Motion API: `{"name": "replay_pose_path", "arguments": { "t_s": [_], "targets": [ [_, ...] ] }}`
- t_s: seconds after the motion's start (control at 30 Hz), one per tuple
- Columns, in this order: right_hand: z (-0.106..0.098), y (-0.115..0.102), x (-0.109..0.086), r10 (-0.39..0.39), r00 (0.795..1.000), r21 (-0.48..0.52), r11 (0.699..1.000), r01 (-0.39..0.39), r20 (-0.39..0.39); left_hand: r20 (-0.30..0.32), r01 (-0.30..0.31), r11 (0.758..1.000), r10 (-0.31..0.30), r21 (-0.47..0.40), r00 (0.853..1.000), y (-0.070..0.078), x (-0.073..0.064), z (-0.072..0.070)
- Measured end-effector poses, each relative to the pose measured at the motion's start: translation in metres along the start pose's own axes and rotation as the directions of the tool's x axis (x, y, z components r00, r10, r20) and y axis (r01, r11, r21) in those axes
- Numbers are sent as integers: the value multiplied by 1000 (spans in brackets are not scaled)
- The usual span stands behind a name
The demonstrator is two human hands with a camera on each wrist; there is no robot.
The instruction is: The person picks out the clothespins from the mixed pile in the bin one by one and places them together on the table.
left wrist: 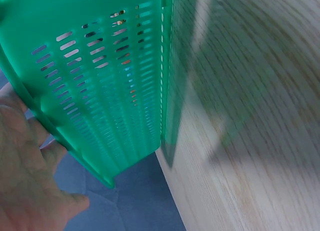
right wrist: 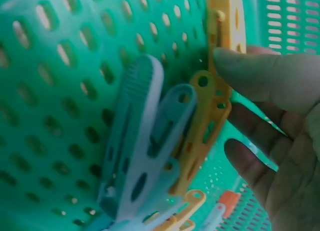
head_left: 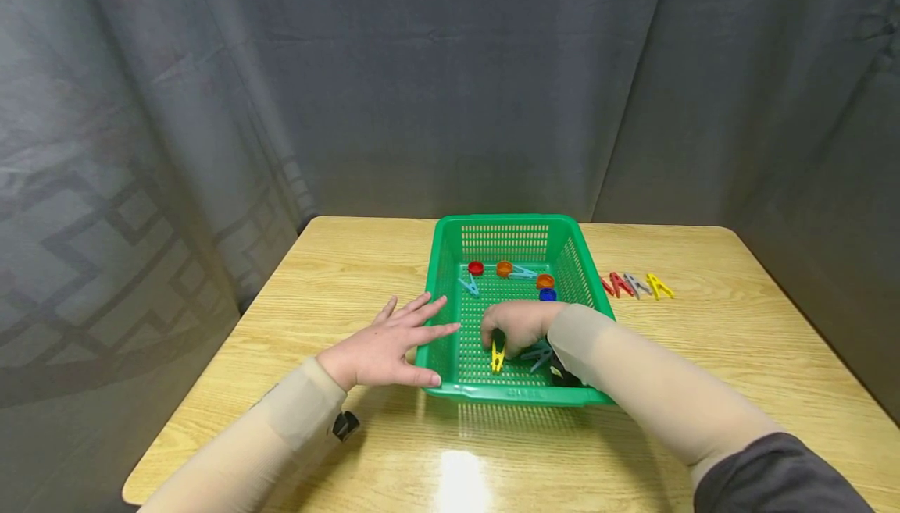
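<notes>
Green plastic basket (head_left: 516,396) is containing loose blue clips (right wrist: 130,126); inside it, I am pinching a yellow clip (right wrist: 235,21) with my right hand (head_left: 522,324). My left hand (head_left: 387,347), fingers spread, is lying across the rim (head_left: 433,263), presumably steadying it.

One basket (head_left: 516,395); visible: four caps (head_left: 545,281) (two orange), four pegs (head_left: 619,283) outside.

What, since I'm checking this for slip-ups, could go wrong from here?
The yellow clip pinched by the right hand might slip or catch on the crowded blue clips nearby. The basket could slide if the right forearm bumps its side, since the left hand lies spread at the opposite rim without gripping it. A shift that way could also disturb the row of clips close beside it.
</notes>
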State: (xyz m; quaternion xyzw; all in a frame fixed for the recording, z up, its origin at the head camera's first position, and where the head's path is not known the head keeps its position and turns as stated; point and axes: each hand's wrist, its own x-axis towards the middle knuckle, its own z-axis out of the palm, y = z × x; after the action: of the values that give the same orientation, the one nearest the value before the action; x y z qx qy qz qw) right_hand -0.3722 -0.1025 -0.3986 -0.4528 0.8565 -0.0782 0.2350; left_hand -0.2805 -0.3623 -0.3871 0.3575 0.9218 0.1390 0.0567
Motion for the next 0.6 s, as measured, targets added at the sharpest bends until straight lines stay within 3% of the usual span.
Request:
{"name": "replay_pose_path", "arguments": {
  "t_s": [0.17,0.6],
  "targets": [
    [3,2,1,18,999,6,1000,-18,-47,-2,-5,1000,5,2,1000,-1,0,0],
    [4,6,4,199,970,-32,978,-205,-142,-12,-7,1000,8,7,1000,-1,0,2]
  ]
}}
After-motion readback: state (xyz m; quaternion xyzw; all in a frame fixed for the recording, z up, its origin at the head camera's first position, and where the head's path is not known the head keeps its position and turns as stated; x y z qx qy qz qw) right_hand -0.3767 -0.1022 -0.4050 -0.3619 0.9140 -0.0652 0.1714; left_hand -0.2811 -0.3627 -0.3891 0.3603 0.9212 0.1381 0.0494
